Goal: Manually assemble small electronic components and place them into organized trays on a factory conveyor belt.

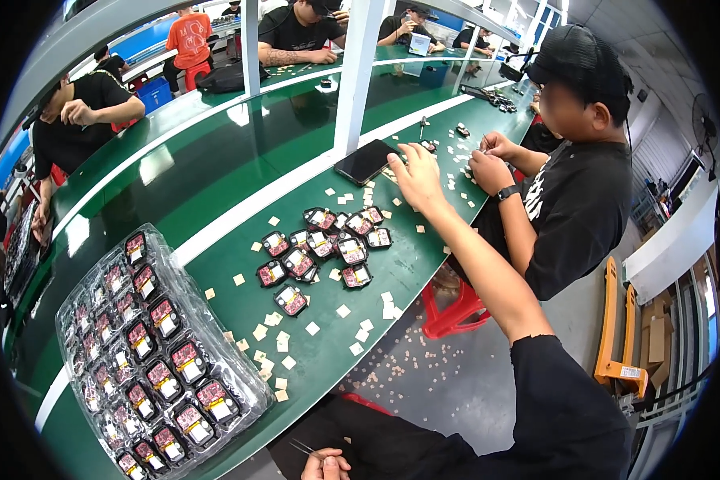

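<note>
My left hand (326, 465) is low at the bottom edge, fingers closed around thin metal tweezers (302, 447) pointing up and left. My right arm stretches out over the bench. At its end my right hand (418, 178) is open, fingers spread, beside the right end of a black phone (364, 163); whether it touches the phone I cannot tell. Left of that arm lies a loose heap of small black-cased modules (298, 262) with red boards and white labels. Small pale square pieces (282, 342) are scattered around them. A clear plastic tray (252, 382) at the left holds more modules in rows.
A co-worker (588, 184) sits close on the right, handling something small. Other people work across the green bench (208, 192). White posts (356, 88) rise from it. A red stool (454, 308) stands below its edge, and an orange pallet jack (610, 336) at the right.
</note>
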Available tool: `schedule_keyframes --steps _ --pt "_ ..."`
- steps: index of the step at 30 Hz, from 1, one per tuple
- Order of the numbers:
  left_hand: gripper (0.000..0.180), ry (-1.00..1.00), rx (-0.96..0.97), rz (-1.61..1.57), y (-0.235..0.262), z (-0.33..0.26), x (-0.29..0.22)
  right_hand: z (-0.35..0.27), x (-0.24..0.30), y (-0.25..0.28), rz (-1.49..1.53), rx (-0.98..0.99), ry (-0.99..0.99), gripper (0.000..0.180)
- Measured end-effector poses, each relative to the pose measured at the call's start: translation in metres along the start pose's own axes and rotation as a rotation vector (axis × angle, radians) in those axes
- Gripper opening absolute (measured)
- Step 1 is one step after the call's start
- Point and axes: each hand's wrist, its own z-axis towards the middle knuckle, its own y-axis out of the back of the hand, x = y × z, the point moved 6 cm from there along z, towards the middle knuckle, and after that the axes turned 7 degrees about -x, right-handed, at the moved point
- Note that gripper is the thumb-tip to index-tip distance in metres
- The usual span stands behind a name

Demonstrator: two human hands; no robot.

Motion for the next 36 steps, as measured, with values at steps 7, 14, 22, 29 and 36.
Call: schedule_keyframes --steps 7,14,22,29,36 --pt "0.025 0.024 -0.057 -0.011 0.003 0.002 0.001 -0.007 -0.040 -0.017 -0.148 0.194 -0.115 0.067" --pt "0.024 0.015 -0.048 0.006 0.003 0.005 -0.001 0.003 -0.049 -0.032 -0.013 0.337 -0.095 0.049" --pt "0.025 0.023 -0.054 -0.002 0.002 0.005 0.000 0.022 -0.089 -0.030 -0.230 0.109 -0.144 0.060" --pt "0.026 0.031 -0.064 -0.028 0.004 0.007 0.003 0.006 -0.071 -0.023 -0.162 0.307 -0.157 0.056" --pt "0.029 0.032 -0.061 -0.062 0.011 0.007 0.014 -0.057 0.018 0.002 0.140 0.352 -0.089 0.047"
